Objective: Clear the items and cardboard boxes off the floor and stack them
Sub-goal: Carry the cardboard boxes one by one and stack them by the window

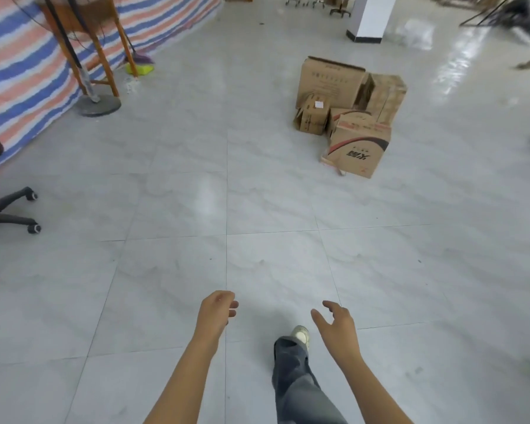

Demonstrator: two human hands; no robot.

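Several cardboard boxes stand grouped on the pale tiled floor ahead to the right. The largest box is at the back, with a tall box beside it on the right. A small box sits in front of the largest one. Nearest to me is a box with red and black print. My left hand and my right hand hang low in the foreground, both empty with loosely curled fingers, far from the boxes. My leg and shoe step forward between them.
A striped tarp hangs along the left. In front of it are a wooden stool, a fan stand base and a broom head. An office chair base is at the left edge. A white pillar stands far back.
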